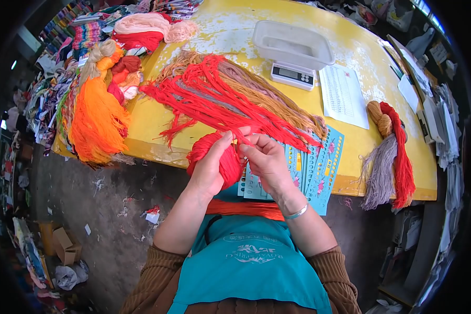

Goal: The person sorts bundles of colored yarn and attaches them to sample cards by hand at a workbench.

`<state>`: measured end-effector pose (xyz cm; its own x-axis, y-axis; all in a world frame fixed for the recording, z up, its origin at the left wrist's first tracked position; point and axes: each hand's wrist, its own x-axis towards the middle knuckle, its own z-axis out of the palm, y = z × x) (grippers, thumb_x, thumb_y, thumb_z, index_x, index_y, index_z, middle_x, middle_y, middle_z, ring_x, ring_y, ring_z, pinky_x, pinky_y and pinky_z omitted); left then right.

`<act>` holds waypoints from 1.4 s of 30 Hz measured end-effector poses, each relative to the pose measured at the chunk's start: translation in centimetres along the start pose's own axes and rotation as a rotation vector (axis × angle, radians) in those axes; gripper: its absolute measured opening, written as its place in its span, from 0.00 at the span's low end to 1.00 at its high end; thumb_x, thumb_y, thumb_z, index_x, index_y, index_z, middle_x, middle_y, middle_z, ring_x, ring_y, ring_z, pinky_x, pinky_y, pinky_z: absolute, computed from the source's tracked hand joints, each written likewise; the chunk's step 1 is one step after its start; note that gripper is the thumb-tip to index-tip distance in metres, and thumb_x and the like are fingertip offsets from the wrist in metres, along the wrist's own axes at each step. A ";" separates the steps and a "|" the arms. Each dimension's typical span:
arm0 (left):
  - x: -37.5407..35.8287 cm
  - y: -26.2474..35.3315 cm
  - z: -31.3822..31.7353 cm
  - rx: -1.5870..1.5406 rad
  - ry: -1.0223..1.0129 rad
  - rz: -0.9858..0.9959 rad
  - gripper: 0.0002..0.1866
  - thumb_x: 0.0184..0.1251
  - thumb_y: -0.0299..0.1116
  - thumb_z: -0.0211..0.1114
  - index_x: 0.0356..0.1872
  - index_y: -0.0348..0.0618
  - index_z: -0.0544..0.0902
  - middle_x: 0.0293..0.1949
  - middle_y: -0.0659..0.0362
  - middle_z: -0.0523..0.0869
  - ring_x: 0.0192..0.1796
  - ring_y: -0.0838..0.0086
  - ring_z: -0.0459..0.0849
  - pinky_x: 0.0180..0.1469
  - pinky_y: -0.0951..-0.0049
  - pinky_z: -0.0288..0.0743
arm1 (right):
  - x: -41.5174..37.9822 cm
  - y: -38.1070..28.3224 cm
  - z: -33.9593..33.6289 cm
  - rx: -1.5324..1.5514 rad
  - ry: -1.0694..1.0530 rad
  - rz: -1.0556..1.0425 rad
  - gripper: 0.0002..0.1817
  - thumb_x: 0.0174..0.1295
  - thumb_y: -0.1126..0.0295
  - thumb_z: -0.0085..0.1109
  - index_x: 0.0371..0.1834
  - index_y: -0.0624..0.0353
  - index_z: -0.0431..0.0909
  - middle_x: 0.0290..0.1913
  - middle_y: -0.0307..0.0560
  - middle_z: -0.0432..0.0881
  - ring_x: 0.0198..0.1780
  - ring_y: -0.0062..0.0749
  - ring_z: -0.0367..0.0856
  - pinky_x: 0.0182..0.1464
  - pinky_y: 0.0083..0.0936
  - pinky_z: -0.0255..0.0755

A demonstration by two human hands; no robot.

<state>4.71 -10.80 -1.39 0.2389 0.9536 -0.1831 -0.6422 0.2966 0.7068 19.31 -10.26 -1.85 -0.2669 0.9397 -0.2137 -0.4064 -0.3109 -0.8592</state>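
Note:
A bundled skein of red yarn (230, 168) is held in front of my apron, over the table's near edge. My left hand (210, 166) is closed around its side, with the thumb near the top. At the skein's upper right, my right hand (267, 159) pinches red strands between thumb and fingers. Just beyond both hands lie long red strands (214, 104) across brown and mauve yarn (267, 94). Teal punched cards (322, 172) fan out beside and under my right wrist. An orange-red yarn bundle (246, 209) lies across my lap.
On the yellow table (220, 26), a clear plastic tub (293, 44) sits on a digital scale (292, 76) near a printed sheet (343, 94). Orange skeins (99, 120) hang over the left edge. Grey and red skeins (392, 162) hang at the right. A cardboard box (65, 246) stands on the floor.

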 end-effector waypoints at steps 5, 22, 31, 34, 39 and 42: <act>0.1 -0.1 -0.5 -0.001 -0.004 -0.040 0.23 0.75 0.41 0.53 0.60 0.33 0.75 0.57 0.55 0.80 0.62 0.73 0.75 0.64 0.71 0.67 | 0.2 0.4 0.1 0.040 0.065 -0.026 0.02 0.64 0.73 0.60 0.37 0.58 0.80 0.26 0.32 0.79 0.21 0.07 0.65 0.20 0.10 0.53; -0.3 1.8 -2.7 0.273 0.006 -0.038 0.13 0.64 0.33 0.60 0.45 0.37 0.80 0.25 0.64 0.75 0.33 0.74 0.77 0.46 0.69 0.73 | 0.3 -2.0 -3.4 -0.208 -0.235 0.045 0.03 0.63 0.75 0.61 0.36 0.60 0.78 0.26 0.31 0.75 0.22 0.12 0.66 0.23 0.14 0.58; -5.1 15.1 -16.8 -0.703 -0.196 0.324 0.13 0.73 0.28 0.49 0.23 0.45 0.69 0.16 0.69 0.63 0.16 0.84 0.63 0.21 0.85 0.64 | 0.3 -9.1 -12.1 0.373 0.066 -0.282 0.09 0.68 0.69 0.47 0.31 0.59 0.74 0.45 0.47 0.82 0.44 0.34 0.78 0.49 0.29 0.70; -10.0 19.8 -24.5 -0.574 0.098 0.582 0.12 0.71 0.27 0.51 0.23 0.46 0.69 0.16 0.69 0.63 0.16 0.85 0.62 0.21 0.83 0.60 | -1.6 -14.8 -22.1 0.233 0.242 -0.510 0.12 0.68 0.68 0.51 0.24 0.54 0.70 0.23 0.33 0.65 0.22 0.18 0.54 0.23 0.17 0.50; -16.9 23.8 -29.7 -0.332 0.261 0.822 0.09 0.73 0.30 0.54 0.30 0.43 0.75 0.17 0.71 0.63 0.19 0.85 0.61 0.25 0.84 0.59 | -11.9 -28.3 -50.9 -0.062 1.162 -0.815 0.10 0.64 0.67 0.57 0.24 0.54 0.77 0.20 0.34 0.76 0.16 0.16 0.60 0.16 0.16 0.50; -15.9 23.1 -26.6 -0.300 0.108 0.781 0.11 0.74 0.33 0.54 0.45 0.37 0.79 0.19 0.71 0.65 0.19 0.86 0.61 0.25 0.83 0.58 | -14.8 -31.2 -45.1 -0.181 1.386 -1.113 0.08 0.66 0.71 0.55 0.38 0.59 0.83 0.34 0.41 0.84 0.18 0.13 0.60 0.18 0.13 0.50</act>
<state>-33.27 -17.74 -0.35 -0.4156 0.8854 0.2083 -0.7636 -0.4640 0.4490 75.31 -8.00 7.18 0.9352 0.1259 0.3309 0.2522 0.4191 -0.8722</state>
